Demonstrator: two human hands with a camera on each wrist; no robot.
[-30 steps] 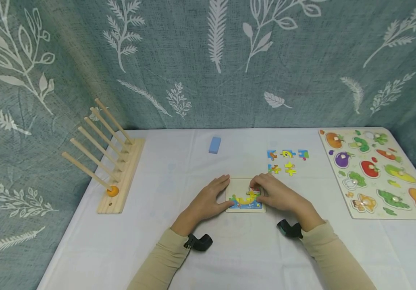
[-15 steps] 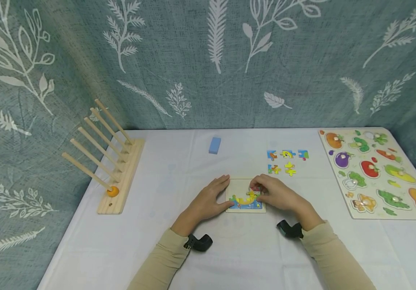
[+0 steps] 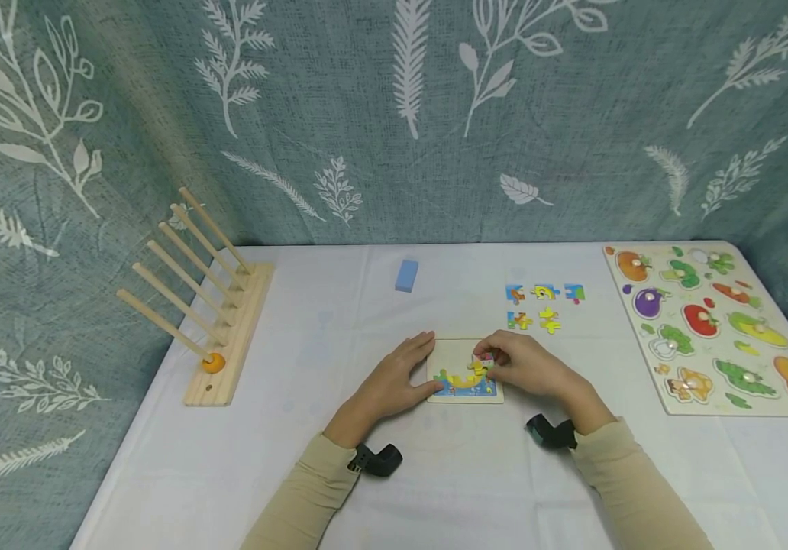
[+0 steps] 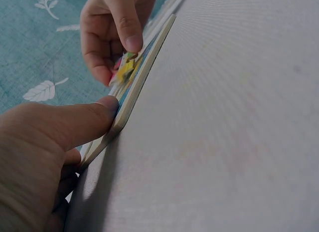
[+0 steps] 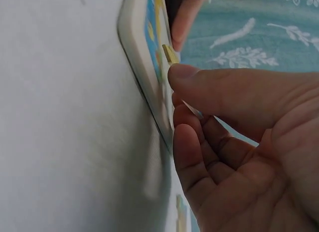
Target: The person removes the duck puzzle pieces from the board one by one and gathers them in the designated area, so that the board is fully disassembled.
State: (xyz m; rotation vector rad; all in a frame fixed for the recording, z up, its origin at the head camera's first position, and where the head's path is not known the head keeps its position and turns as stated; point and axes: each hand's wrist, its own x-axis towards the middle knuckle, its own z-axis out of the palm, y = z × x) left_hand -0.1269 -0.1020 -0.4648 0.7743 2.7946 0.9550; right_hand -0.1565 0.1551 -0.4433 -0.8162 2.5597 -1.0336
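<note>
In the head view, a small wooden jigsaw tray (image 3: 450,352) lies at the middle of the table, its lower part filled with blue, yellow and green picture pieces. My left hand (image 3: 397,380) rests along its left side, fingers fairly straight, the thumb pressing on the tray's lower left border. My right hand (image 3: 528,365) pinches a yellow and pink jigsaw piece (image 3: 479,367) between thumb and fingers, over the tray's right side. The left wrist view shows this piece (image 4: 125,71) tilted above the tray; in the right wrist view my right thumb and fingers hide most of it.
Several loose jigsaw pieces (image 3: 546,292) lie behind the tray to the right. A blue block (image 3: 406,276) sits farther back. At left stands a wooden peg rack (image 3: 241,336) with an orange bead (image 3: 213,363); at right lies a vegetable knob puzzle board (image 3: 737,336).
My right fingers have shifted the pinched jigsaw piece slightly, and more of its yellow and pink face shows. The left hand and the tray have stayed in place.
</note>
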